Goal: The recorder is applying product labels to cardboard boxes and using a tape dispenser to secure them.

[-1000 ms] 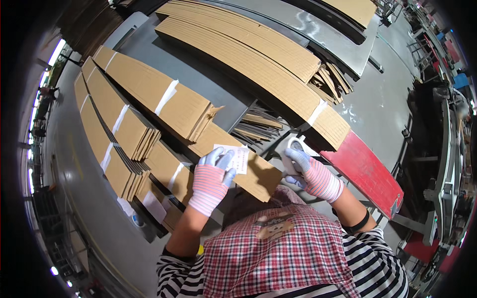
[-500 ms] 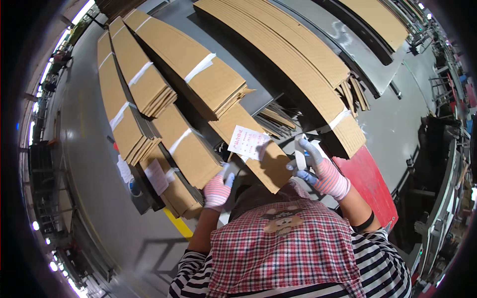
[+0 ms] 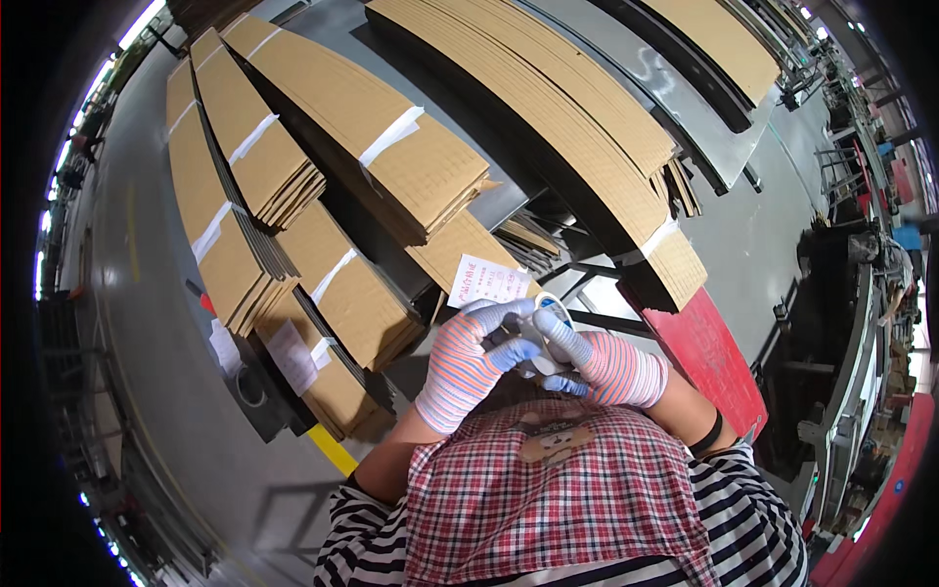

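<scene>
- Left hand [image 3: 468, 364] came off the white paper label [image 3: 489, 282] and swung over toward 3 o'clock, so now it meets the right hand [image 3: 597, 360].
- Both are now bunched around the tape roll [image 3: 548, 315].
- Label's left lying on the cardboard bundle [image 3: 460, 249].

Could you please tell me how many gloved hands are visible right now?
2: the left hand and the right hand, together at centre holding a tape roll above the checked apron.

Label and strapped cardboard bundles

We see a white rectangular label [image 3: 486, 281] on a brown cardboard bundle [image 3: 460, 249]; a white-strapped bundle [image 3: 377, 137] lies just behind it.
</scene>
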Tool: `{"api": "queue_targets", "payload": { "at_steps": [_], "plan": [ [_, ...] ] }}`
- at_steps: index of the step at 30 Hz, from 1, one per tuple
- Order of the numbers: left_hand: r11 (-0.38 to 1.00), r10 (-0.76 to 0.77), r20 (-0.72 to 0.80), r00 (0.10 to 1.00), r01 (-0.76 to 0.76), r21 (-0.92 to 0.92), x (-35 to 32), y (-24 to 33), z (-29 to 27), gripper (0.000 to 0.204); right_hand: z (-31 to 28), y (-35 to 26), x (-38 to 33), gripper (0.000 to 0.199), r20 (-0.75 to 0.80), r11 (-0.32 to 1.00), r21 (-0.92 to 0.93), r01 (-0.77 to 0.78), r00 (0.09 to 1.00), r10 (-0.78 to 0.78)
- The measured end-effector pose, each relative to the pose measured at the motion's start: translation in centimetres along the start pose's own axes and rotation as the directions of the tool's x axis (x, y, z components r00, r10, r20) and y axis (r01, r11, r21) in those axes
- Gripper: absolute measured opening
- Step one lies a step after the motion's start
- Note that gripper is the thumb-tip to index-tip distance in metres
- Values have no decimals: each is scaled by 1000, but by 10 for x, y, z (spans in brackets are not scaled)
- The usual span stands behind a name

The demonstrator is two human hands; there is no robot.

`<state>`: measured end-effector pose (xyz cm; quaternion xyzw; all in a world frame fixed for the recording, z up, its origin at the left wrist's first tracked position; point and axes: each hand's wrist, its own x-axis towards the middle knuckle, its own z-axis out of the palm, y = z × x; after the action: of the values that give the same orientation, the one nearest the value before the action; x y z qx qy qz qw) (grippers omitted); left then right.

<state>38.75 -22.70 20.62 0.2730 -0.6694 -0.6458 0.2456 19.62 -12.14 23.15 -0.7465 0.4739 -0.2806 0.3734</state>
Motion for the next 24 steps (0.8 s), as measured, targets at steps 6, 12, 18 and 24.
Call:
{"api": "queue_targets", "payload": {
  "at_steps": [6,12,18,24],
  "plan": [
    [890,-346,21,938,335,-309,-14,-11,9,24,-14,-3,10,83,73,971,-74,-227,970,232],
    [780,-517,76,853,506,-368,-45,-24,-13,25,-52,-31,92,37,471,897,-443,8,853,225],
    [683,-586,-210,782,338,-648,-40,-177,4,34,-48,174,85,24,292,844,-425,-328,833,471],
    [706,-432,-247,867,155,-691,-36,-244,16,40,22,85,35,75,-554,873,-313,-375,818,153]
  ]
}}
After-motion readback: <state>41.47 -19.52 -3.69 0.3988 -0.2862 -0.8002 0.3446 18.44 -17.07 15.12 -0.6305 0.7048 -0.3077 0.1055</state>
